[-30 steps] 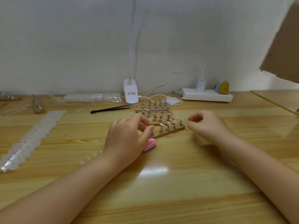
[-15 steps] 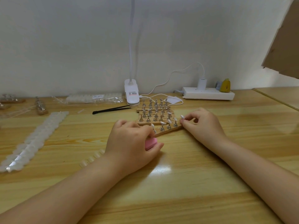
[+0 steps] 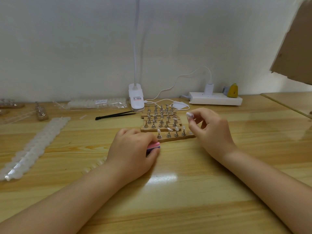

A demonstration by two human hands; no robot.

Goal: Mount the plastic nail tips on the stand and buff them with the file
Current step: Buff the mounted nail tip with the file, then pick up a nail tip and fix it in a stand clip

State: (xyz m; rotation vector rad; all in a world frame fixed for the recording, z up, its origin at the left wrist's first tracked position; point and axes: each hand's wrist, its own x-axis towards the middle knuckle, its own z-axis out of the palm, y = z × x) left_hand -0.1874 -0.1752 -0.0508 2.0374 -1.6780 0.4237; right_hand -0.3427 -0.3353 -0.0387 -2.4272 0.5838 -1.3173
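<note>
Bright overhead light glares off the table (image 3: 162, 181); edges bow, distant clutter is soft.

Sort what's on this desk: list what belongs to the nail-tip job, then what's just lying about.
Job: nail tip pinched in the right hand; pink file gripped by the left hand; stands; tip strips.

Lying about: tweezers; lamp clip; power strip; cardboard.

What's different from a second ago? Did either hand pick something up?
The right hand went to the near stand's right end, pinched a peg with a nail tip on it and lifted it clear. The left hand dropped onto the pink file and now grips it on the table. The other stand rows, tweezers and tip strip have not moved.
</note>
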